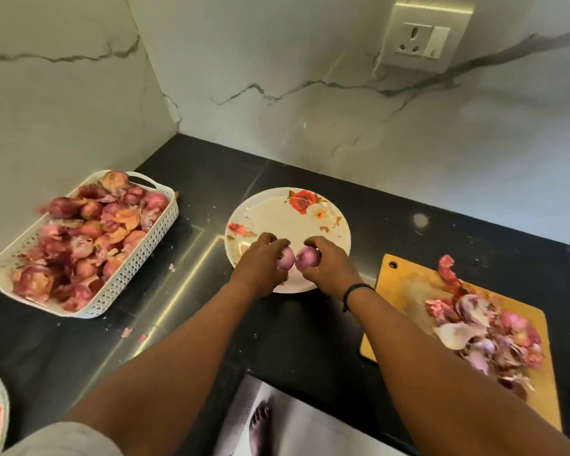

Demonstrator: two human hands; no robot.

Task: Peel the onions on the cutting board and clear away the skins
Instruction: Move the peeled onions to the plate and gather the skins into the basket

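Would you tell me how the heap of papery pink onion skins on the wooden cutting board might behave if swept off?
The papery pink onion skins look thin and curled, so probably light and floppy. Being a loose heap, they would likely scatter; some already overhang the wooden cutting board.

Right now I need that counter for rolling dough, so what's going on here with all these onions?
A person is peeling onions. The left hand and the right hand each hold a peeled purple onion over the white floral plate. Loose pink onion skins lie piled on the wooden cutting board to the right. A white perforated plastic basket of unpeeled red onions sits to the left on the black counter.
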